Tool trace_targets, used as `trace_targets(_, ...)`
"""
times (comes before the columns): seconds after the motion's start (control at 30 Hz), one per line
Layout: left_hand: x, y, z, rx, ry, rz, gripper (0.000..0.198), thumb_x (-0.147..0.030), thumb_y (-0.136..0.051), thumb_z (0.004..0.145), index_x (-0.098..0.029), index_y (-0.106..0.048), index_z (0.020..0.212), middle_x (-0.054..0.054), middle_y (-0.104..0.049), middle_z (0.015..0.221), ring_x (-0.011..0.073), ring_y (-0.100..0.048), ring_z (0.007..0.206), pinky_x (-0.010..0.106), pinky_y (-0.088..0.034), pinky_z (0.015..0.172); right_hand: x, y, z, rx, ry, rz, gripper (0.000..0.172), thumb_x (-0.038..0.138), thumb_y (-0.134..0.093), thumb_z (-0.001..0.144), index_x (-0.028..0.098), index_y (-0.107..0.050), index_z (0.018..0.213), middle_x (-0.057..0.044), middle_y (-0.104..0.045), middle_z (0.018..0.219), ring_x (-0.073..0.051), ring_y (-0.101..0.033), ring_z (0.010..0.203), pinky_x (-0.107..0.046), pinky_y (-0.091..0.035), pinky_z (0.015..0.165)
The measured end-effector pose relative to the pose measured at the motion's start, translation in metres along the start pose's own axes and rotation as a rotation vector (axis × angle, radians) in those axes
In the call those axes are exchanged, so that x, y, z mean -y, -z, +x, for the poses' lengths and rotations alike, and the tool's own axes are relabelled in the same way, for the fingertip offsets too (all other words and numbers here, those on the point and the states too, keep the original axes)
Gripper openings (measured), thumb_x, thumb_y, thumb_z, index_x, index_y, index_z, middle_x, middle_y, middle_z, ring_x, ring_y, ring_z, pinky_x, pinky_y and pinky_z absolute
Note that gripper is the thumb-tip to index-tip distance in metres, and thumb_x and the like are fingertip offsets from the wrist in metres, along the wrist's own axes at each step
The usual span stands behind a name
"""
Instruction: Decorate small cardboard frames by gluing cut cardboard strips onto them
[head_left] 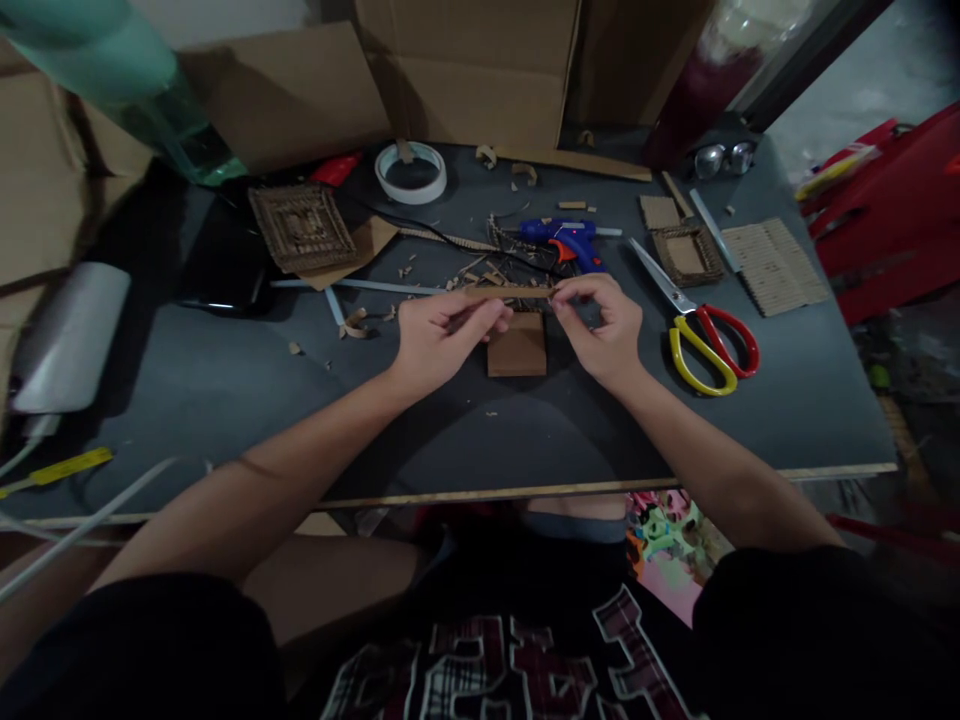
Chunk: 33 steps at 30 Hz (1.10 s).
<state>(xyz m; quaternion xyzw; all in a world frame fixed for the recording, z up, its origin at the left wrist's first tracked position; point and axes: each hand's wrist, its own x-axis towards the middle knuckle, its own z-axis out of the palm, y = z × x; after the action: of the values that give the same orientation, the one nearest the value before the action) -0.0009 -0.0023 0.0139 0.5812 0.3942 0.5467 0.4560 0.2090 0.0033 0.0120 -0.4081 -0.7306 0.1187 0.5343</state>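
Between my two hands a narrow cardboard strip is stretched level above the table. My left hand is closed on its left part, the thumb lying toward the middle. At the right end my right hand pinches the strip between thumb and fingertips. Just below the strip sits a small brown cardboard box, its far edge partly hidden by the strip and fingers. A blue glue gun with an orange trigger lies behind my right hand, near a heap of cardboard scraps.
Scissors with red and yellow handles lie right of my right hand. Beyond are a small cardboard frame and a corrugated piece. A tape roll, a woven cardboard square and a green bottle stand at the back left.
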Motion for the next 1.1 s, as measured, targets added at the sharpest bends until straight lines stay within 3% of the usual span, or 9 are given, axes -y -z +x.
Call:
trace_targets(0.1,0.0,-0.003,-0.004,0.053,-0.006,-0.02,0.039,-0.049,-0.076,0.081,-0.014,-0.075,0.1,0.006,-0.078,0.081,0.0116,-0.072,0.061,0.02,-0.057,0.055,0.004,0.0,-0.001,0.021,0.052,-0.056,0.008,0.022,-0.062,0.09,0.022,-0.068,0.086,-0.003,-0.076,0.086,-0.018,-0.069,0.087,-0.037,-0.055,0.083)
trace_targets(0.23,0.001,0.0,0.002,0.113,0.014,-0.006,0.039,-0.051,-0.08,0.076,-0.015,-0.077,0.09,0.005,-0.077,0.078,0.0113,-0.07,0.062,0.021,-0.059,0.061,0.006,-0.001,-0.004,0.151,0.18,-0.118,0.013,0.021,-0.057,0.092,0.024,-0.069,0.086,-0.001,-0.076,0.085,-0.018,-0.069,0.084,-0.037,-0.054,0.082)
trace_targets(0.33,0.0,0.004,0.007,0.145,-0.008,-0.01,0.04,-0.053,-0.076,0.081,-0.016,-0.078,0.096,0.003,-0.073,0.068,0.0086,-0.064,0.054,0.019,-0.054,0.053,0.006,-0.004,-0.006,0.238,0.274,-0.197,0.015,0.017,-0.056,0.092,0.025,-0.068,0.089,-0.001,-0.075,0.083,-0.019,-0.069,0.087,-0.036,-0.053,0.081)
trace_targets(0.5,0.002,0.009,0.008,0.072,-0.146,0.077,0.034,-0.048,-0.068,0.089,-0.018,-0.077,0.103,0.001,-0.069,0.063,0.0055,-0.055,0.045,0.017,-0.046,0.045,0.004,-0.006,-0.009,0.183,0.295,-0.382,0.017,0.027,-0.061,0.091,0.026,-0.068,0.106,-0.009,-0.07,0.125,-0.028,-0.063,0.117,-0.05,-0.05,0.1)
trace_targets(0.57,0.004,0.011,0.007,0.044,-0.29,0.198,0.029,-0.041,-0.062,0.095,-0.02,-0.076,0.109,0.002,-0.074,0.073,0.0073,-0.063,0.054,0.019,-0.053,0.056,0.005,-0.005,-0.009,0.166,0.313,-0.408,0.018,0.03,-0.06,0.091,0.026,-0.067,0.107,-0.01,-0.067,0.13,-0.029,-0.061,0.12,-0.053,-0.049,0.101)
trace_targets(0.67,0.003,0.013,0.006,0.091,-0.469,0.386,0.028,-0.033,-0.053,0.099,-0.021,-0.072,0.117,0.003,-0.078,0.088,0.0107,-0.071,0.071,0.025,-0.058,0.076,0.015,-0.006,-0.004,0.169,0.306,-0.312,0.013,0.031,-0.057,0.093,0.025,-0.067,0.1,-0.008,-0.074,0.111,-0.025,-0.067,0.105,-0.048,-0.052,0.093)
trace_targets(0.77,0.001,0.013,0.008,0.202,-0.544,0.464,0.04,-0.038,-0.051,0.099,-0.02,-0.062,0.133,0.01,-0.075,0.113,0.0192,-0.072,0.103,0.033,-0.058,0.092,0.029,-0.012,0.004,0.175,0.266,-0.166,0.013,0.035,-0.059,0.093,0.024,-0.065,0.094,-0.004,-0.075,0.09,-0.021,-0.069,0.088,-0.04,-0.054,0.083)
trace_targets(0.87,0.003,0.012,0.011,0.322,-0.525,0.47,0.061,-0.049,-0.053,0.094,-0.024,-0.044,0.149,0.013,-0.06,0.142,0.0277,-0.059,0.131,0.044,-0.052,0.106,0.036,-0.021,0.009,0.143,0.25,-0.104,0.016,0.039,-0.062,0.092,0.023,-0.065,0.089,-0.003,-0.074,0.085,-0.019,-0.067,0.082,-0.038,-0.054,0.081)
trace_targets(1.1,0.019,0.011,0.014,0.341,-0.491,0.459,0.08,-0.045,-0.051,0.095,-0.033,-0.005,0.16,0.013,-0.027,0.166,0.0312,-0.052,0.139,0.047,-0.055,0.098,0.026,-0.029,0.006,0.099,0.172,-0.073,0.018,0.039,-0.064,0.092,0.022,-0.068,0.085,-0.002,-0.074,0.078,-0.017,-0.066,0.075,-0.035,-0.053,0.075)
